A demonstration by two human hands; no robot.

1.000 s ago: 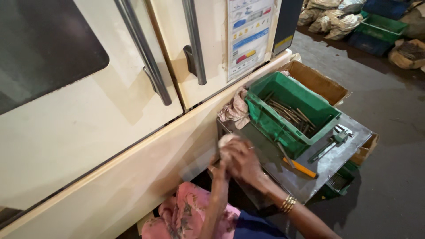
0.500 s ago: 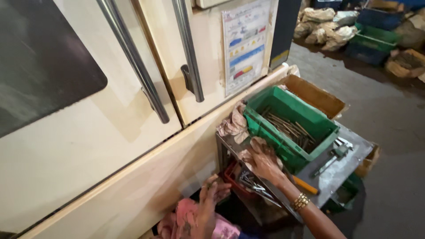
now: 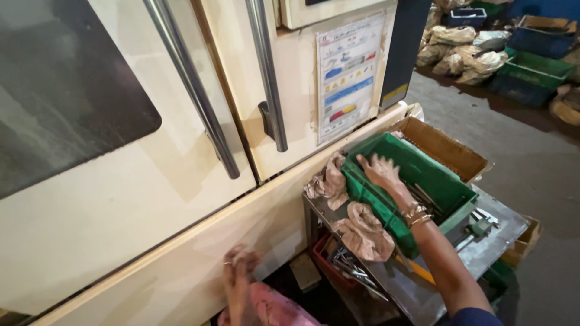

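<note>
The right hand [image 3: 379, 170] lies open, fingers spread, on the near rim of a green plastic crate [image 3: 423, 184] that holds long metal rods and sits on the metal desk [image 3: 489, 247]. Crumpled beige rags [image 3: 364, 232] lie beside the crate. The left hand [image 3: 238, 271], blurred, rests open against the cream machine panel [image 3: 181, 241], well left of the crate.

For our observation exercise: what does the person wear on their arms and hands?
The right hand is bare, with several thin metal bangles at the wrist and a dark blue sleeve near the elbow. The left hand is bare; a ring may show, blurred.
</note>
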